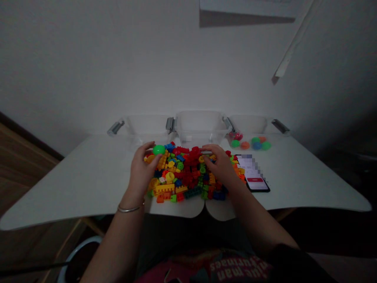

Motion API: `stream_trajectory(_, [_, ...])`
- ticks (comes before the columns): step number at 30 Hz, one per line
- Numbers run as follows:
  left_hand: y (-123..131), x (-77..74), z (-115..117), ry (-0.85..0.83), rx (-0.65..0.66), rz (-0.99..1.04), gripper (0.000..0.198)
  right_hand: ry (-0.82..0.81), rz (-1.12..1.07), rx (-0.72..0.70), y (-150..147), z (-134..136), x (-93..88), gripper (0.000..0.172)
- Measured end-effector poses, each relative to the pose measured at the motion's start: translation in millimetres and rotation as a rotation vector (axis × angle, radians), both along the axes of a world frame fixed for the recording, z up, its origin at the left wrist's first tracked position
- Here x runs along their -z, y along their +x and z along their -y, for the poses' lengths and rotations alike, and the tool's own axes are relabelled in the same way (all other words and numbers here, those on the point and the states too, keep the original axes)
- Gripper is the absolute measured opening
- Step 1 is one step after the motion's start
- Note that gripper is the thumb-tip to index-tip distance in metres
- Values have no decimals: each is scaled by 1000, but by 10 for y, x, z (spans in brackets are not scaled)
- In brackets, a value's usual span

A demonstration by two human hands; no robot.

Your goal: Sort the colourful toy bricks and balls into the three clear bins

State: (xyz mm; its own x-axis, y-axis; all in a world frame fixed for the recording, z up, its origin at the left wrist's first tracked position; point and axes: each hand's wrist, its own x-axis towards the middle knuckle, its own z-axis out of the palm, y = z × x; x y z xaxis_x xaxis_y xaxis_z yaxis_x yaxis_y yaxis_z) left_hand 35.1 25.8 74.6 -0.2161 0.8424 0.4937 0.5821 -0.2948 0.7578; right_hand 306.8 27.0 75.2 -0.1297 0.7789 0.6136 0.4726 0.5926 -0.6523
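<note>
My left hand [141, 167] holds a smooth green ball [159, 150] between its thumb and fingers, over the left part of a pile of toy building bricks [181, 188]. Over the right part is my right hand [220, 163], its thumb and index finger apart near red bricks [192, 163]. I see nothing between them, though some fingertips are hard to make out. The pile mixes red, yellow, orange, green and blue pieces, with round yellow parts [170, 177] on the left. Both hands cover some bricks.
Behind the pile stand three clear plastic bins: left bin [149, 125], middle bin [200, 122] and right bin [249, 122]. The right one contains several colored balls [257, 144]. A phone [252, 175] with a lit screen lies right of the bricks on the white table [297, 173].
</note>
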Motion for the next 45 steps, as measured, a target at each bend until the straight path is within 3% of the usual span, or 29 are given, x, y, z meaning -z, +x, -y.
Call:
stream_trajectory(4, [359,-58,122,35,208,-103,44,-116,-57,-142,-134,55,-77,21])
stream_trajectory(8, [611,-30,200,123,316,-146,40,-310,-189,-283,-261,60,-5,28])
stream_trajectory(13, [702,4,219,150,311,-201,33,-396,-402,-320,-362,21,142,28])
stream_trajectory(17, [614,-45,208,118,359,-253,39,-457,-470,-327,-318,-10,135,36])
stream_trajectory(21, [325,-80,146,86,233,-273,41,-378,-471,-180,-58,-145,73,40])
stream_trajectory(24, [50,-37,76,14,71,-289,42,-204,-449,37,270,-321,39,44])
stream_trajectory(28, [-175,47,58,-159,-145,-397,44,-7,-214,404,760,-533,-30,46])
stream_trajectory(31, [-190,73,110,-227,-265,-470,42,81,-18,590,1078,-665,-88,44])
stream_trajectory(37, [-113,97,157,-307,-307,-516,42,17,185,761,1427,-922,-71,41])
stream_trajectory(45, [-133,122,90,-361,-251,-524,44,-47,374,844,1388,-948,-11,40])
